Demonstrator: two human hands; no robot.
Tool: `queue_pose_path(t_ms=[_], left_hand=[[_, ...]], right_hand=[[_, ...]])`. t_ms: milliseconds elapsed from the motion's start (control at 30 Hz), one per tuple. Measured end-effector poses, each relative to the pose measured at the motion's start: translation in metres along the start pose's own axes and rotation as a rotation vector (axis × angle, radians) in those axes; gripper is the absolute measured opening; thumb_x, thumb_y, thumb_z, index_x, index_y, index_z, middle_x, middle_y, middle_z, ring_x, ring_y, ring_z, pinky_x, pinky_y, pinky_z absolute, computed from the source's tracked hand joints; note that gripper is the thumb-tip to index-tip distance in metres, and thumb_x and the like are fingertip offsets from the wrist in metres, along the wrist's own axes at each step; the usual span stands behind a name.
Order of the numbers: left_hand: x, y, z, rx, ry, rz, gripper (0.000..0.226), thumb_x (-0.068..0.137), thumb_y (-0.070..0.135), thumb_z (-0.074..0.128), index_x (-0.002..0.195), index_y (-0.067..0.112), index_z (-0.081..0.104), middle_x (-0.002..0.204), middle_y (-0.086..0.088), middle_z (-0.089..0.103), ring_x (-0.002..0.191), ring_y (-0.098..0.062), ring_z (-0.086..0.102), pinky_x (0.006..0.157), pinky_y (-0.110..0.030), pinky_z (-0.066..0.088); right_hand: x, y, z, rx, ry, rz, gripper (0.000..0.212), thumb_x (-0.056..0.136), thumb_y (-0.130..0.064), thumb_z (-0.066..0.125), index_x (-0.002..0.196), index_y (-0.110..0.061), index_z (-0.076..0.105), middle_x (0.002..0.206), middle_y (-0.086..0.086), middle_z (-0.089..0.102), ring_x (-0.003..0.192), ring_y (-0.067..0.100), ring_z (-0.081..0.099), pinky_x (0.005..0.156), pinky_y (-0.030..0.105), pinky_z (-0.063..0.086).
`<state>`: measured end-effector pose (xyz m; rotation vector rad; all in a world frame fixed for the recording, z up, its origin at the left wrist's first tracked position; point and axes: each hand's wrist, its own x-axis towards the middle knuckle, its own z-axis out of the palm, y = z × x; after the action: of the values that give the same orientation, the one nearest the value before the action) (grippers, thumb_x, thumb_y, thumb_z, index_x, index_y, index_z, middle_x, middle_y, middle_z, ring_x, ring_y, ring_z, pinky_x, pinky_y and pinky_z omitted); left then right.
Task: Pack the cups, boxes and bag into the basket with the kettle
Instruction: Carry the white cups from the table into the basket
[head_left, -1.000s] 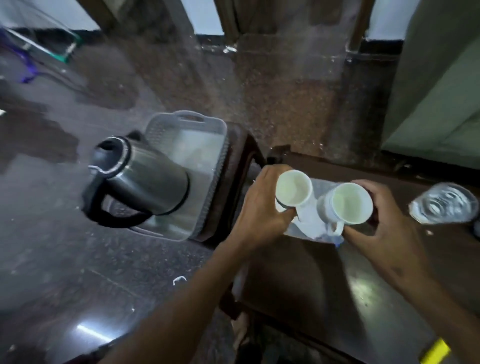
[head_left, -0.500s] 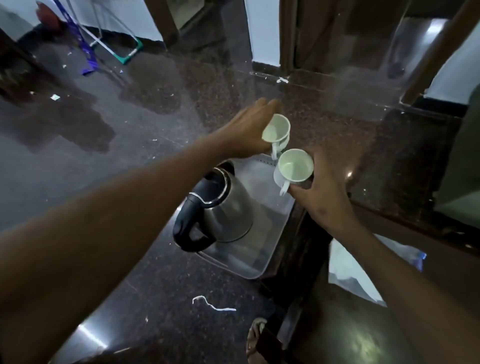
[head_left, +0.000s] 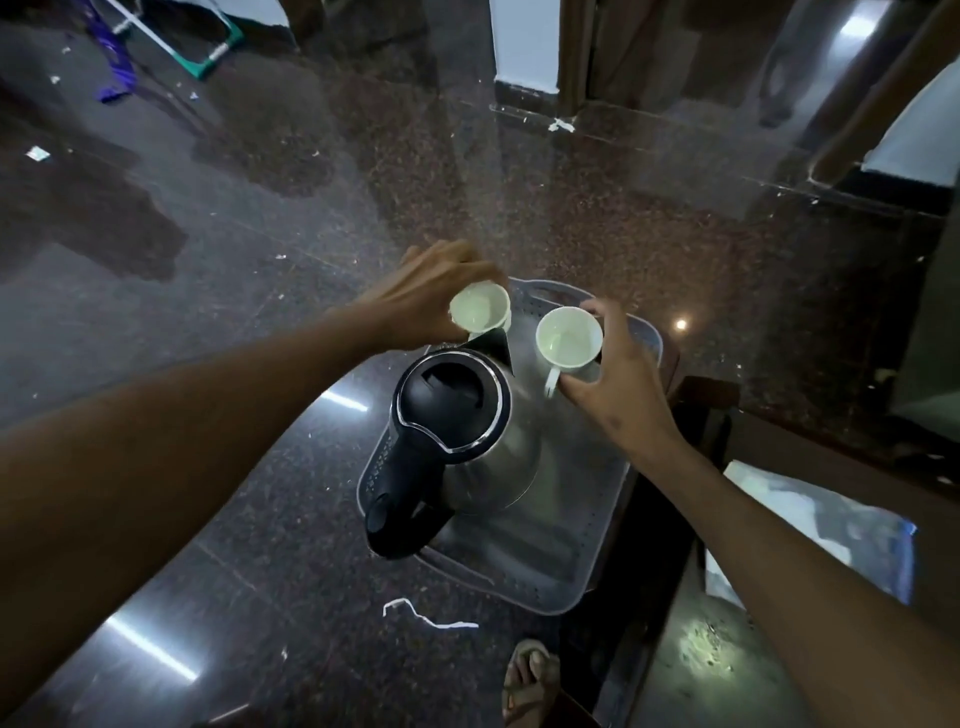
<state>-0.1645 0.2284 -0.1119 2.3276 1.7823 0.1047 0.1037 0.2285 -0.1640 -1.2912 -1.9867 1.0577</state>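
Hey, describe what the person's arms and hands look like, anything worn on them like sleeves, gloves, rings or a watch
Both forearms are bare right up to the frame edges: no sleeves, gloves, watch or bracelet show. The left hand and right hand are bare too, with no rings visible on the fingers that show. Lower down, one foot wears an open sandal.

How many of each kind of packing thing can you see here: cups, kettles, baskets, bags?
Cups: 2, one in the left hand (left cup), one in the right hand (right cup)
Kettles: 1 (kettle)
Baskets: 1 (basket)
Bags: 1 (bag)
Boxes: 0 in view
Total: 5
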Motion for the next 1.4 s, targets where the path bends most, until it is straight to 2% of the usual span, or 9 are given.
queue_pose_path(t_ms=[100, 267, 367, 600, 767, 900, 1133, 1267, 1400], left_hand=[[-0.004, -0.007, 0.017, 0.056, 0.006, -0.001, 0.058, 0.084, 0.063, 0.073, 0.136, 0.042, 0.058, 0.136, -0.004, 0.049, 0.129, -0.027, 0.048, 0.101, -0.052, 0.043], [0.002, -0.014, 0.035, 0.071, -0.013, -0.012, 0.057, 0.084, 0.059, 0.077, 0.135, 0.044, 0.058, 0.165, -0.011, 0.028, 0.155, -0.035, 0.027, 0.108, -0.056, 0.035], [0.004, -0.019, 0.044, 0.046, -0.022, -0.016, 0.059, 0.082, 0.058, 0.080, 0.135, 0.045, 0.058, 0.170, -0.010, 0.021, 0.157, -0.034, 0.022, 0.109, -0.056, 0.034], [0.007, -0.021, 0.055, 0.017, -0.027, -0.052, 0.060, 0.083, 0.055, 0.081, 0.137, 0.042, 0.061, 0.173, -0.010, 0.016, 0.159, -0.033, 0.019, 0.111, -0.060, 0.034], [0.009, -0.020, 0.056, 0.002, -0.025, -0.077, 0.064, 0.082, 0.046, 0.085, 0.141, 0.039, 0.060, 0.173, -0.011, 0.016, 0.159, -0.035, 0.019, 0.113, -0.060, 0.032], [0.013, -0.019, 0.055, -0.002, -0.033, -0.097, 0.070, 0.080, 0.040, 0.087, 0.143, 0.040, 0.058, 0.174, -0.011, 0.016, 0.159, -0.034, 0.018, 0.114, -0.061, 0.030], [0.010, -0.018, 0.056, 0.012, -0.036, -0.102, 0.076, 0.084, 0.039, 0.083, 0.152, 0.042, 0.049, 0.174, -0.013, 0.014, 0.158, -0.035, 0.020, 0.114, -0.060, 0.030], [0.007, -0.014, 0.051, -0.004, -0.038, -0.097, 0.082, 0.084, 0.034, 0.085, 0.155, 0.040, 0.045, 0.174, -0.014, 0.016, 0.158, -0.036, 0.023, 0.115, -0.060, 0.031], [0.005, -0.012, 0.034, -0.015, -0.020, -0.070, 0.082, 0.080, 0.030, 0.088, 0.151, 0.041, 0.049, 0.172, -0.012, 0.022, 0.156, -0.035, 0.029, 0.112, -0.060, 0.033]], right_hand=[[0.008, 0.008, 0.008, -0.025, -0.025, 0.018, 0.079, 0.073, -0.021, 0.090, 0.138, -0.017, 0.045, 0.129, -0.003, 0.062, 0.116, 0.018, 0.060, 0.095, 0.029, 0.045], [0.016, 0.018, 0.019, -0.025, -0.047, 0.035, 0.073, 0.075, -0.021, 0.089, 0.135, -0.021, 0.046, 0.125, -0.004, 0.063, 0.113, 0.016, 0.060, 0.094, 0.030, 0.048], [0.019, 0.021, 0.024, -0.031, -0.040, 0.019, 0.070, 0.076, -0.020, 0.088, 0.133, -0.023, 0.047, 0.123, -0.005, 0.063, 0.111, 0.013, 0.060, 0.092, 0.025, 0.046], [0.021, 0.026, 0.028, -0.052, -0.062, 0.002, 0.069, 0.077, -0.016, 0.085, 0.136, -0.020, 0.049, 0.125, -0.003, 0.064, 0.112, 0.014, 0.061, 0.094, 0.027, 0.048], [0.020, 0.029, 0.037, -0.070, -0.051, 0.043, 0.069, 0.078, -0.017, 0.084, 0.137, -0.021, 0.049, 0.124, -0.003, 0.065, 0.108, 0.015, 0.061, 0.085, 0.025, 0.045], [0.022, 0.029, 0.041, -0.040, -0.069, 0.037, 0.066, 0.080, -0.015, 0.081, 0.138, -0.019, 0.049, 0.126, -0.003, 0.063, 0.110, 0.013, 0.059, 0.083, 0.014, 0.041], [0.022, 0.022, 0.045, -0.030, -0.068, 0.061, 0.066, 0.086, -0.019, 0.078, 0.143, -0.022, 0.045, 0.134, -0.002, 0.060, 0.120, 0.018, 0.058, 0.099, 0.038, 0.049], [0.021, 0.017, 0.041, -0.078, -0.069, 0.091, 0.080, 0.085, -0.017, 0.078, 0.153, -0.020, 0.036, 0.149, 0.003, 0.055, 0.135, 0.021, 0.053, 0.111, 0.040, 0.045], [0.012, 0.012, 0.018, -0.192, -0.065, 0.055, 0.093, 0.084, -0.003, 0.078, 0.159, -0.022, 0.026, 0.161, 0.008, 0.043, 0.147, 0.024, 0.044, 0.121, 0.043, 0.039]])
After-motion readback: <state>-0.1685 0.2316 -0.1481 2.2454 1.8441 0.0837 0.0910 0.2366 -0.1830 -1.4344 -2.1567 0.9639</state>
